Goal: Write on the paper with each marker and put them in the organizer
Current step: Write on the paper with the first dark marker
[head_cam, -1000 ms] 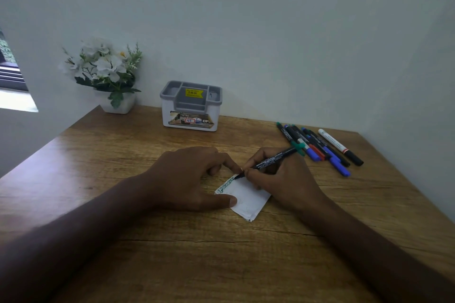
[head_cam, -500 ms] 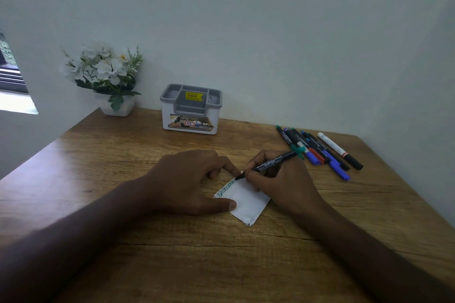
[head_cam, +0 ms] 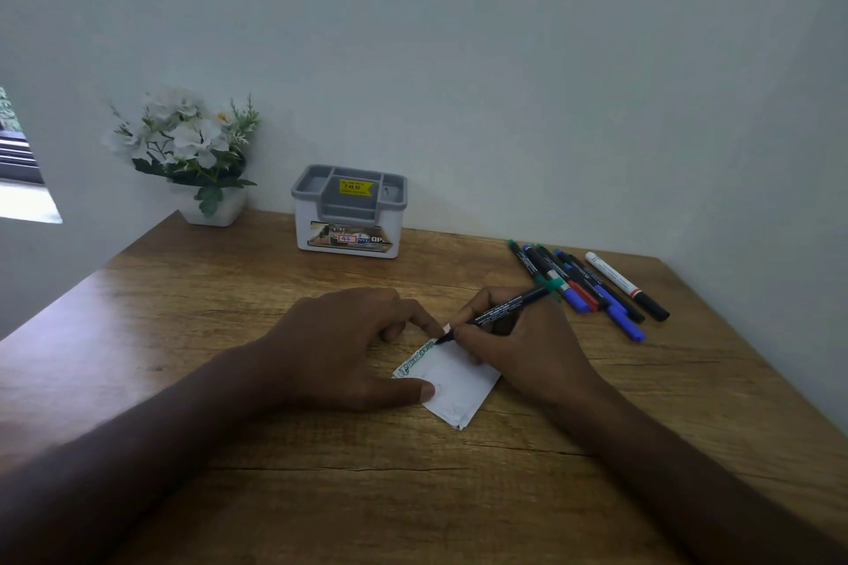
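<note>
Paper (head_cam: pixel 454 385) lies pinned under left hand (head_cam: pixel 339 349); right hand (head_cam: pixel 518 349) grips marker (head_cam: pixel 504 310); spare markers (head_cam: pixel 592 284) at two o'clock, organizer (head_cam: pixel 349 216) at twelve.

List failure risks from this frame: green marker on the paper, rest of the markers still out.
1. The paper is small and pinned only by the left hand; it could slide or crease under the stroke.
2. The green marker in the right hand writes at the paper's edge, so ink may reach the table.
3. The loose markers lie near the table's right side and could roll off if bumped.
</note>
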A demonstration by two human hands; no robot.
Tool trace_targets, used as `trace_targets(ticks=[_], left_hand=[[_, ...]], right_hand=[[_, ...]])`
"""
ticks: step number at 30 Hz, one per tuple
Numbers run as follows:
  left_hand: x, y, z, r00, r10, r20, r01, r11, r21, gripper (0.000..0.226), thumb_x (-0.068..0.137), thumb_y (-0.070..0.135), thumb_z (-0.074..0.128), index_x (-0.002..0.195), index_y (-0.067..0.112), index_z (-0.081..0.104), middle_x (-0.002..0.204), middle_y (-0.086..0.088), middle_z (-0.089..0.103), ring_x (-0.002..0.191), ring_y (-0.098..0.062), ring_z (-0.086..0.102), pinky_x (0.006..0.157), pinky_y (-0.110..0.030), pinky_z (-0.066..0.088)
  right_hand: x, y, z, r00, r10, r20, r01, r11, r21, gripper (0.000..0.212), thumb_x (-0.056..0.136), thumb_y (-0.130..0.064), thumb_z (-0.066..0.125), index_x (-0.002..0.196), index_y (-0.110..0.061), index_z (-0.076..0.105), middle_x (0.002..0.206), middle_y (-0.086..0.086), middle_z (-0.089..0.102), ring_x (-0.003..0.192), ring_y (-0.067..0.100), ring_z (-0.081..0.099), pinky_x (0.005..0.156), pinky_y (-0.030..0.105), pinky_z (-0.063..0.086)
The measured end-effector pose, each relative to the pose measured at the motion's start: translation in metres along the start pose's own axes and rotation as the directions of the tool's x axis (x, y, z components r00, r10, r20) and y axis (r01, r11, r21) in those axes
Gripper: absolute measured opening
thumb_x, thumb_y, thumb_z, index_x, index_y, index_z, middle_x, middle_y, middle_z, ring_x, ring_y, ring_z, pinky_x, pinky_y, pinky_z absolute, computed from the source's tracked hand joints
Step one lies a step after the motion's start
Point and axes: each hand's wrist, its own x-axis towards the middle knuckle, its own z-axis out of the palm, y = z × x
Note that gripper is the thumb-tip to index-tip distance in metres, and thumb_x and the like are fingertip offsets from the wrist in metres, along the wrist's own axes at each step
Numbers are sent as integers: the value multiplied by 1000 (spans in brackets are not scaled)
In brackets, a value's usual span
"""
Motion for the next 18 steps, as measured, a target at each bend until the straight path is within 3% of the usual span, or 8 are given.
trace_targets(ticks=[3, 5, 8, 14, 18], left_hand=[[0, 2, -1, 1000, -8, 10, 8, 1000, -1, 37, 78, 89, 56, 104, 79, 32, 93, 23, 52, 84, 0, 51, 71, -31, 53], [0, 2, -2, 1000, -4, 4, 4, 1000, -10, 39, 78, 88, 56, 107, 81, 31, 93, 24, 52, 85, 1, 51, 71, -31, 53], [0, 1, -1, 1000, -7, -5, 7, 1000, 1, 51, 77, 90, 54, 122, 70, 38, 94, 25, 52, 86, 2, 51, 71, -32, 54], [0, 0, -1, 1000, -13, 4, 13, 1000, 12, 63, 78, 89, 55, 133, 62, 42, 95, 24, 52, 87, 1, 52, 71, -33, 54], [0, -1, -1, 999, -32, 6, 32, 999, -1, 64, 76, 89, 57, 130, 59, 44, 96, 24, 54, 88, -1, 54, 74, -37, 57]], right_hand=[[0, 0, -1, 1000, 4, 3, -4, 1000, -13, 10, 86, -24, 80, 81, -31, 76, 78, -23, 75, 75, -4, 71, 63, 14, 58], [1, 1, -1, 1000, 0, 8, 0, 1000, -5, 8, 86, -23, 80, 83, -30, 77, 80, -19, 77, 76, -2, 72, 65, 17, 60], [2, 1, -1, 1000, -13, -15, 13, 1000, -9, 8, 85, -24, 80, 81, -30, 77, 83, -15, 78, 76, 2, 74, 69, 25, 64], [4, 2, -4, 1000, -9, -28, 9, 1000, -18, 11, 85, -21, 79, 80, -30, 75, 82, -21, 77, 73, -2, 72, 65, 17, 60], [6, 2, -6, 994, 74, -80, -65, 992, 107, 11, 88, -14, 77, 81, -23, 77, 74, -15, 77, 62, -2, 70, 56, 10, 54]])
